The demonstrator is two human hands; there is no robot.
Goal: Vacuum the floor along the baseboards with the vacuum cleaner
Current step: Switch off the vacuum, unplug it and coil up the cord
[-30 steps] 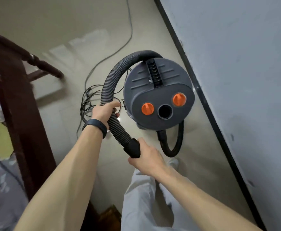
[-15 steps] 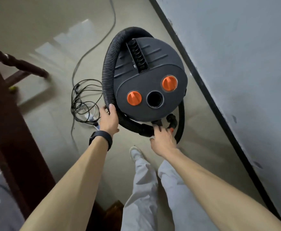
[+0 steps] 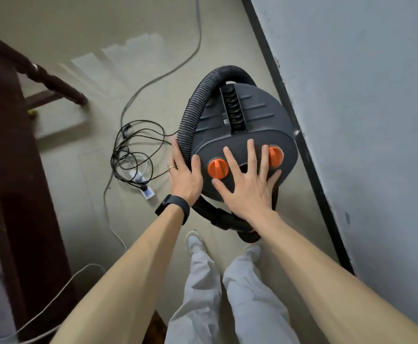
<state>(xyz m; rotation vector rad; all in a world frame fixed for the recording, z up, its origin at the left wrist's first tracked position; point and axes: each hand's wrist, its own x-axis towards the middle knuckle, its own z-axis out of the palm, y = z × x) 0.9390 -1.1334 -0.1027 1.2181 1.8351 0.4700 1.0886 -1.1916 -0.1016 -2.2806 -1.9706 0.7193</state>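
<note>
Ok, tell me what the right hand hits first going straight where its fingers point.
Probably the ribbed handle on the vacuum cleaner, just beyond the right hand; depth is unclear.

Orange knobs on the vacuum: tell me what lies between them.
Head view: between the left knob and right knob sit two fingers of the spread right hand, partly covering a dark round hole.

One vacuum cleaner, one hose, two orange knobs, two hands, two shoes, one wristband.
</note>
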